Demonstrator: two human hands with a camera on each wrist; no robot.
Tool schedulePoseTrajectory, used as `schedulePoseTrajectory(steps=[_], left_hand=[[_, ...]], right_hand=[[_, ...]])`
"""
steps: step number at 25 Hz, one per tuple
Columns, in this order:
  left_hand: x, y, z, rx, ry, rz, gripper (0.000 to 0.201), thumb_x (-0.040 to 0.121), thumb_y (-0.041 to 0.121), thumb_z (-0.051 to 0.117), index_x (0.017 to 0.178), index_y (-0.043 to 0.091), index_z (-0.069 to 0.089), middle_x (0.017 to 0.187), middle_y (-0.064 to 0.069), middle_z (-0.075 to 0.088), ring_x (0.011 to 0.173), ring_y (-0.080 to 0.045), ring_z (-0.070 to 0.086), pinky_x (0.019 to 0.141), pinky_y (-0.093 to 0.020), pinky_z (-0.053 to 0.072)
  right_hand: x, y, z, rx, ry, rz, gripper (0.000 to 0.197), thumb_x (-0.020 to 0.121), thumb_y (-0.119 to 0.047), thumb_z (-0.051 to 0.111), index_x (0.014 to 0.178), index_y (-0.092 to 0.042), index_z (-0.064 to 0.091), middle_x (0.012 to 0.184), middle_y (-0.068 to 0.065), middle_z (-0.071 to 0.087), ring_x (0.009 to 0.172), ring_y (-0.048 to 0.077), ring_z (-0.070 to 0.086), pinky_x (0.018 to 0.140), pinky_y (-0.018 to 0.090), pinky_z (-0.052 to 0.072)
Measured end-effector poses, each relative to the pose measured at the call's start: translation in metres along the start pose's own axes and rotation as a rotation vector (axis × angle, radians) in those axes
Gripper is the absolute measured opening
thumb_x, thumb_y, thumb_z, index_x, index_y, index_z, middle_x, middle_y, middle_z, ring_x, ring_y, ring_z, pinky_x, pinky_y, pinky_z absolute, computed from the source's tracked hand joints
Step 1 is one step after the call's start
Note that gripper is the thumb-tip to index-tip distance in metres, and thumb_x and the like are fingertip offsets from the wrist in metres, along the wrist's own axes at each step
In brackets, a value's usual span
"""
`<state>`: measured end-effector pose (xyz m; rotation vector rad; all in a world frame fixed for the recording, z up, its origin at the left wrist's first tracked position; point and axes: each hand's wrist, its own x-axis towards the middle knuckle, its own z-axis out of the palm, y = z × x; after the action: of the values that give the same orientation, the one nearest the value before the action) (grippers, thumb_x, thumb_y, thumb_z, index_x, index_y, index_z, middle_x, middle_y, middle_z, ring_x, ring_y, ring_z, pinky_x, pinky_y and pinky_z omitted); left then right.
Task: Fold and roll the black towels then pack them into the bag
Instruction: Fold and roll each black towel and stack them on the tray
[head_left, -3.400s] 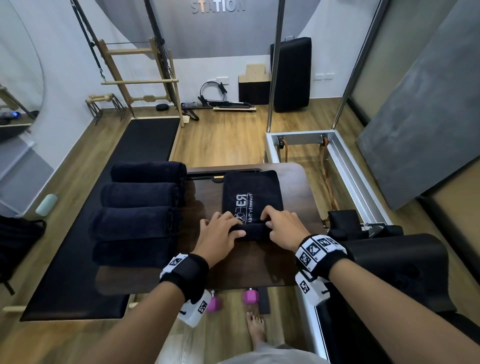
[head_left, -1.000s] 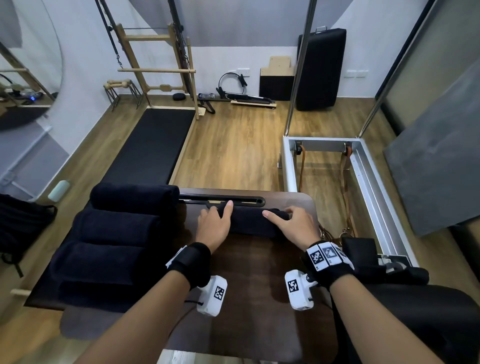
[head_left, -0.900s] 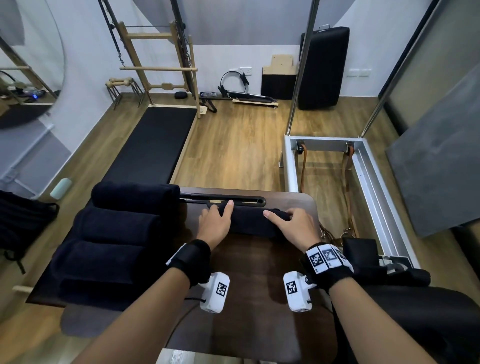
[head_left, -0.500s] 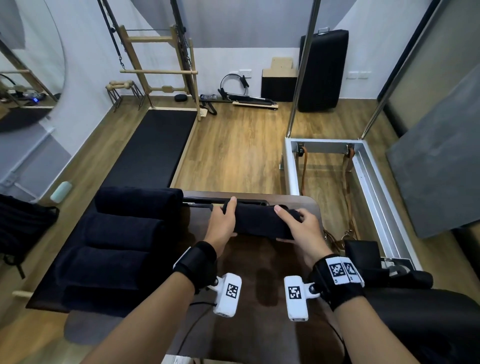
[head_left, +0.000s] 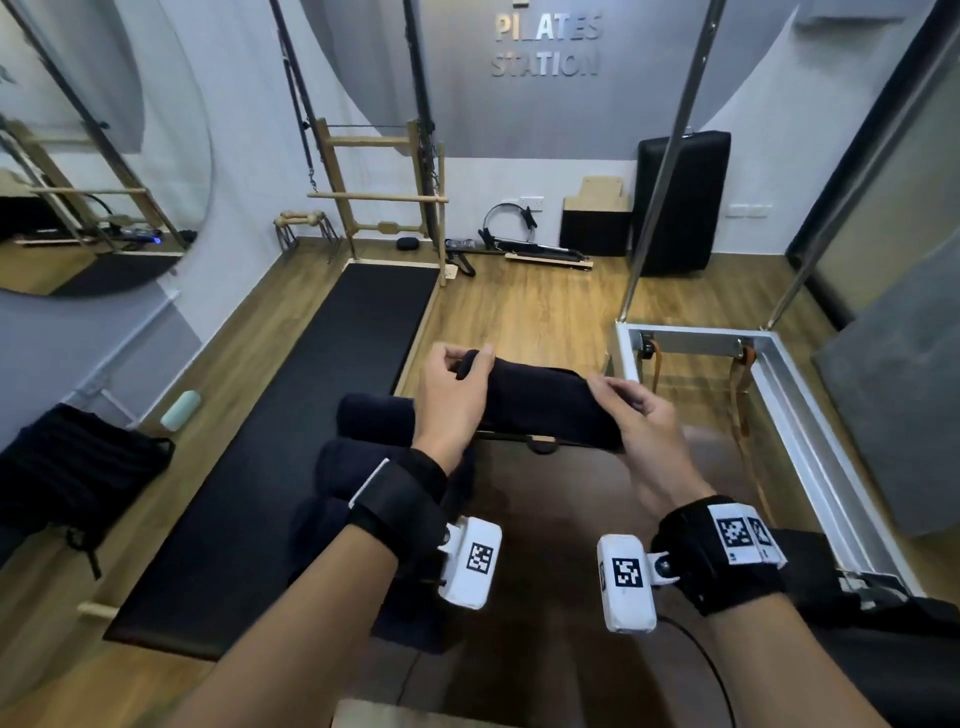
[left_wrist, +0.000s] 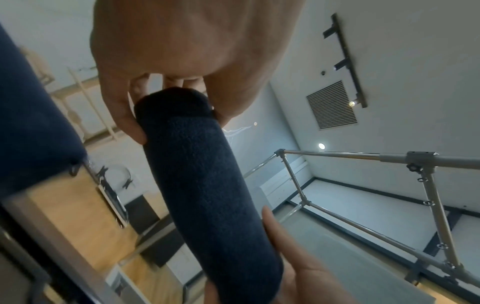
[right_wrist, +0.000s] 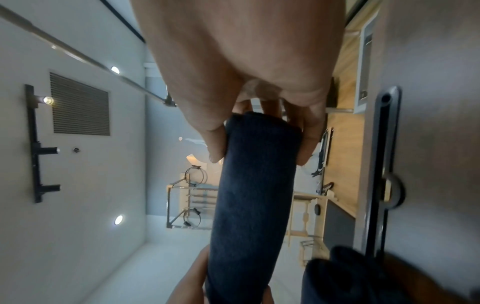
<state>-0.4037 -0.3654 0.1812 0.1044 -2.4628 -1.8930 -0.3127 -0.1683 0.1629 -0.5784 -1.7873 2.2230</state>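
Observation:
A rolled black towel (head_left: 540, 405) hangs in the air above the far edge of the dark wooden table (head_left: 561, 519). My left hand (head_left: 457, 384) grips its left end and my right hand (head_left: 623, 410) grips its right end. The left wrist view shows fingers curled round the end of the rolled towel (left_wrist: 197, 164). In the right wrist view the thumb and fingers clasp the other end of the towel (right_wrist: 254, 185). Several more rolled black towels (head_left: 374, 421) lie in a row along the table's left side, partly hidden by my left arm.
A black bag (head_left: 67, 467) lies on the wooden floor at the far left. A long black mat (head_left: 311, 431) runs beside the table. A metal-framed reformer (head_left: 779, 395) stands to the right, with a black padded seat (head_left: 883, 649) at the near right.
Both hands finished rolling the towel toward the table's far edge, then lifted the roll off the table. The head camera has tilted upward.

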Motion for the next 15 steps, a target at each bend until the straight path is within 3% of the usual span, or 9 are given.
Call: schedulePoseTrajectory(steps=[3,6,8,11,15], left_hand=[[0.024,-0.017,-0.073,0.094,0.076,-0.014,0.03,0.091,0.058,0.068,0.099,0.029,0.065,0.104,0.012,0.071,0.104,-0.013,0.067,0.093,-0.039,0.052],[0.043,-0.039,-0.121,0.111,0.076,-0.041,0.032,0.092,0.058,0.069,0.1,0.027,0.067,0.104,0.013,0.069,0.104,-0.011,0.066,0.086,-0.033,0.051],[0.051,-0.054,-0.138,0.104,0.047,-0.052,0.035,0.093,0.059,0.07,0.1,0.025,0.067,0.103,0.011,0.068,0.101,-0.009,0.065,0.084,-0.032,0.051],[0.054,-0.072,-0.149,0.115,-0.016,-0.085,0.045,0.092,0.066,0.067,0.104,0.023,0.063,0.108,0.006,0.066,0.102,-0.012,0.065,0.081,-0.031,0.051],[0.044,-0.081,-0.153,0.076,-0.037,-0.11,0.055,0.098,0.071,0.051,0.118,0.02,0.056,0.127,0.001,0.054,0.113,-0.015,0.059,0.099,-0.037,0.05]], right_hand=[[-0.011,0.012,0.064,0.024,-0.174,0.046,0.032,0.085,-0.028,0.084,0.114,-0.017,0.077,0.113,0.004,0.078,0.113,0.026,0.072,0.097,0.043,0.055],[-0.023,0.026,0.112,0.052,-0.161,0.079,0.035,0.085,-0.015,0.084,0.119,-0.011,0.073,0.113,0.004,0.079,0.111,0.022,0.074,0.103,0.042,0.056],[-0.029,0.038,0.134,0.033,-0.086,0.081,0.04,0.085,-0.02,0.086,0.12,-0.01,0.07,0.114,0.005,0.078,0.107,0.02,0.075,0.1,0.044,0.058],[-0.036,0.055,0.151,-0.085,0.073,0.032,0.045,0.079,-0.034,0.09,0.115,-0.015,0.07,0.107,-0.002,0.078,0.096,0.01,0.076,0.09,0.037,0.063],[-0.041,0.067,0.159,-0.399,0.224,-0.137,0.033,0.079,-0.055,0.083,0.09,-0.025,0.077,0.088,-0.016,0.078,0.086,-0.002,0.071,0.085,0.029,0.059]])
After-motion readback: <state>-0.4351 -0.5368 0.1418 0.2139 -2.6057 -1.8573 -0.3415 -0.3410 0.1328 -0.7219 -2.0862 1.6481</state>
